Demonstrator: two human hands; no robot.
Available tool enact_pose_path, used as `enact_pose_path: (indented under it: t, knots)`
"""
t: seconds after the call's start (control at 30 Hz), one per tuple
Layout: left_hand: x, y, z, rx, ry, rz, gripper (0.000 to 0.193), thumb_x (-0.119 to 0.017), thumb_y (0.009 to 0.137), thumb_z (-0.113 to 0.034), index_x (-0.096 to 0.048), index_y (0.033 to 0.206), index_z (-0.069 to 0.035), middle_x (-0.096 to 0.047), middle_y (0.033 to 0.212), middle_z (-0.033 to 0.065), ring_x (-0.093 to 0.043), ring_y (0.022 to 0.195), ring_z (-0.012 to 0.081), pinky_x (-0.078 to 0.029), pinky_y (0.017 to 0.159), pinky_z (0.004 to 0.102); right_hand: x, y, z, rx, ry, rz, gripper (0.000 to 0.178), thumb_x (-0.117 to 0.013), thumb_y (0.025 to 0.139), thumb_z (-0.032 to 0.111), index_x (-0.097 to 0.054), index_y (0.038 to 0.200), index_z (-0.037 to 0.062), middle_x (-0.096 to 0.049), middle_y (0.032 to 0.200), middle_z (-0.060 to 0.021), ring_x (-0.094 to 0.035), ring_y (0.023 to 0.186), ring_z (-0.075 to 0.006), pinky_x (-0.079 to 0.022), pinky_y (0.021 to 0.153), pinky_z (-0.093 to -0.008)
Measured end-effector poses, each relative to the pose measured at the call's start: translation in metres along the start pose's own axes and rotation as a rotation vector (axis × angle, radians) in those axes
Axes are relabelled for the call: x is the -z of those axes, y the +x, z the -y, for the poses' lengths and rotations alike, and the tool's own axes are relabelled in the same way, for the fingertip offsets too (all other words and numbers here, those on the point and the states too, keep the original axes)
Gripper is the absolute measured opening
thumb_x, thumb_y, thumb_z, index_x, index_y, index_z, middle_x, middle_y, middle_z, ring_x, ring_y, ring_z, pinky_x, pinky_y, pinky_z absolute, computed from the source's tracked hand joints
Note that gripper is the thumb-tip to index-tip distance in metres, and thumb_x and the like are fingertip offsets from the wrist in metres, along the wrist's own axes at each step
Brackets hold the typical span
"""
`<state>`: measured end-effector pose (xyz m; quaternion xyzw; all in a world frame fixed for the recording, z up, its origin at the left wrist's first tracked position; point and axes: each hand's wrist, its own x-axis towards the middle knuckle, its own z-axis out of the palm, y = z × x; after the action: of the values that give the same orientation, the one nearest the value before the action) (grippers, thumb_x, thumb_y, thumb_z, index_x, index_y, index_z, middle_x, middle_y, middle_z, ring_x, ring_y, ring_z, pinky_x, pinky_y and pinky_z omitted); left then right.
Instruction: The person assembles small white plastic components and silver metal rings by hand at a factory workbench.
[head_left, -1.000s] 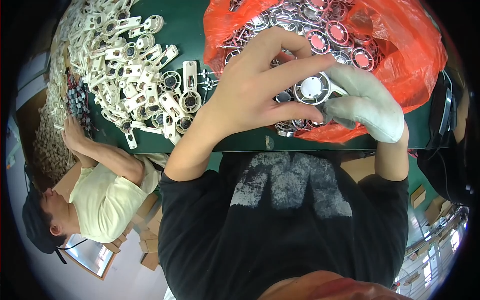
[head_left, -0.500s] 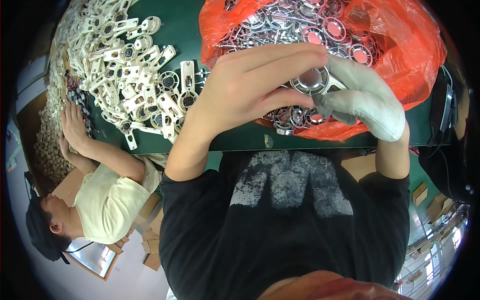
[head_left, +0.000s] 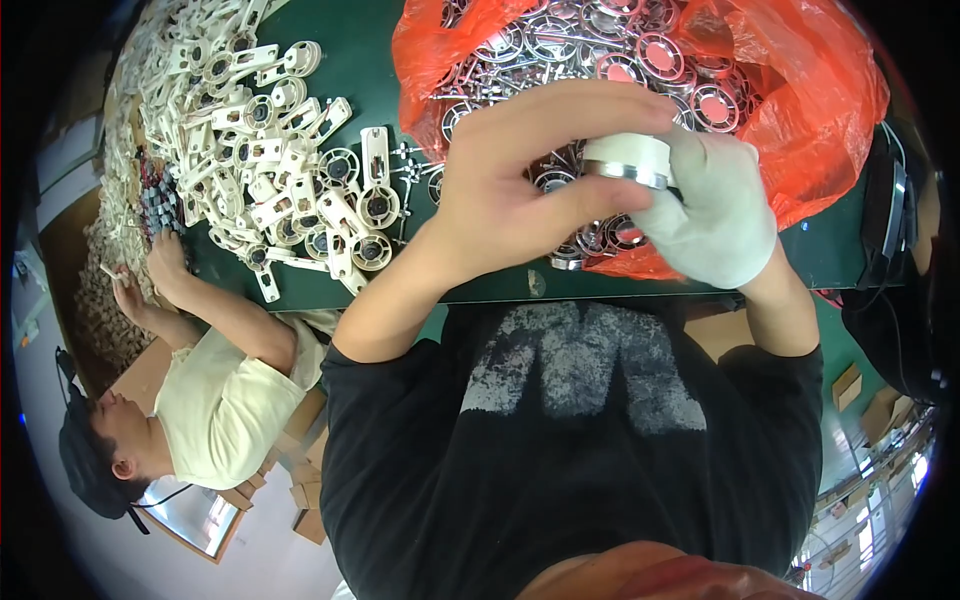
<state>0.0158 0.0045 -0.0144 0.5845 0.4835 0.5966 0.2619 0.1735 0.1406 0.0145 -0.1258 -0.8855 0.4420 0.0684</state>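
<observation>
Between my two hands is a round white part with a chrome rim [head_left: 626,155], tilted so its side shows. My bare left hand [head_left: 530,175] grips it from the left, thumb below and fingers arched over the top. On the right, my right hand [head_left: 715,205], in a whitish glove, pinches the other side; its fingertips are partly hidden. Beneath and behind the hands lies an orange-red plastic bag [head_left: 825,100], opened out around many chrome ring-shaped pieces [head_left: 660,57], some with pinkish-red faces.
A large heap of white plastic parts with round ends [head_left: 285,165] covers the table's left side. Small chrome cross-shaped pieces [head_left: 405,170] lie beside it. The green tabletop [head_left: 345,25] shows between heap and bag. A co-worker [head_left: 225,400] handles small parts at far left.
The held part has turned from its chrome ring face to its white side. My gloved hand has shifted left and closed in. The co-worker's hands have moved apart, one raising a small white piece.
</observation>
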Motion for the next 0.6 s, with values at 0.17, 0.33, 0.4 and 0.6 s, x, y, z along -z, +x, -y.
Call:
enact_pose_path:
  t: [0.17,0.33,0.4,0.6]
  knots:
    - [-0.004,0.001,-0.016,0.134,-0.116,-0.107,0.035,-0.078,0.087,-0.013,-0.069,0.111,0.011,-0.073,0.111,0.0209,-0.069,0.108,0.0231,-0.055,0.093,0.0348,-0.007,-0.001,-0.003,0.204,-0.221,-0.092,0.023,-0.074,0.084,0.022,-0.064,0.095,0.0047,-0.067,0.070,-0.0131,-0.070,0.067,-0.0335,-0.055,0.058,-0.0419]
    - [0.036,0.008,-0.044,0.326,0.260,-0.065,0.023,-0.078,0.083,-0.002,-0.077,0.106,-0.003,-0.069,0.112,0.0087,-0.068,0.093,0.0190,-0.054,0.080,0.0301,-0.003,-0.001,0.006,0.046,0.039,0.041,0.045,-0.079,0.080,0.030,-0.066,0.116,0.0062,-0.070,0.079,-0.0127,-0.072,0.072,-0.0292,-0.056,0.063,-0.0374]
    - [0.084,0.017,-0.048,0.554,0.204,-0.228,0.019,-0.072,0.093,-0.016,-0.071,0.105,-0.002,-0.069,0.096,0.0053,-0.068,0.084,0.0149,-0.054,0.074,0.0287,-0.004,-0.002,0.001,0.049,0.088,0.008,0.050,-0.081,0.078,0.022,-0.065,0.124,0.0073,-0.068,0.079,-0.0076,-0.068,0.070,-0.0191,-0.054,0.064,-0.0313]
    - [0.195,0.031,-0.009,0.448,0.141,-0.742,0.039,-0.061,0.101,-0.021,-0.057,0.133,0.001,-0.070,0.108,0.0112,-0.071,0.091,0.0200,-0.059,0.077,0.0290,-0.010,-0.001,-0.001,0.112,0.129,0.002,0.045,-0.079,0.081,0.009,-0.064,0.122,0.0020,-0.065,0.075,-0.0042,-0.064,0.064,-0.0136,-0.052,0.060,-0.0276]
